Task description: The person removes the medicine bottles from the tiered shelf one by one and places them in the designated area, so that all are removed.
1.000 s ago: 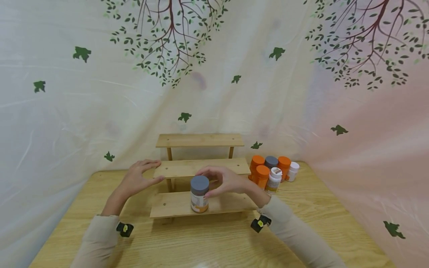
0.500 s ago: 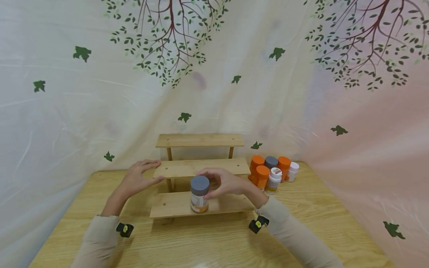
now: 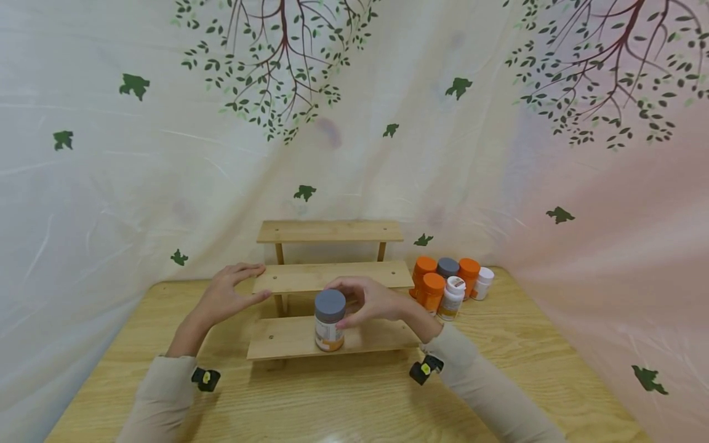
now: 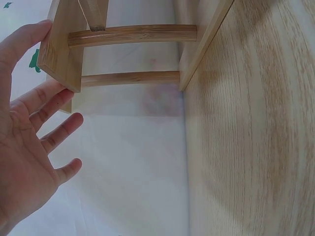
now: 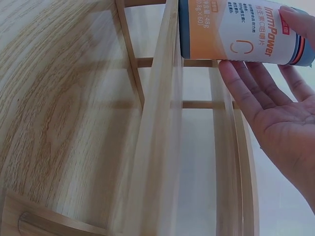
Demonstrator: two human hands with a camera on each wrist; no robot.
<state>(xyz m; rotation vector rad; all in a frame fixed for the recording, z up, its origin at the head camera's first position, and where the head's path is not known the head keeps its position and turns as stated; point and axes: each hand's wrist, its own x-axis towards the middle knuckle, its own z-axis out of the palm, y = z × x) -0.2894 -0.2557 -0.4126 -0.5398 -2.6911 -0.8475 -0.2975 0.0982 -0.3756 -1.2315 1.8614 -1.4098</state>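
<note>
A pill bottle with a grey lid and a white and orange label stands upright on the lowest step of the three-tier wooden shelf. My right hand holds it from the right, thumb in front and fingers behind. In the right wrist view the thumb lies on the label of the bottle, and the right hand partly hides its lid end. My left hand grips the left end of the middle step; in the left wrist view the left hand has thumb and forefinger on opposite edges of that board.
Right of the shelf, several orange bottles, a grey-lidded bottle and white bottles stand close together on the wooden table. A pale curtain with printed leaves hangs directly behind.
The right wrist has shifted slightly left. Bottle, shelf and left hand stay in place, with both hands keeping their hold.
</note>
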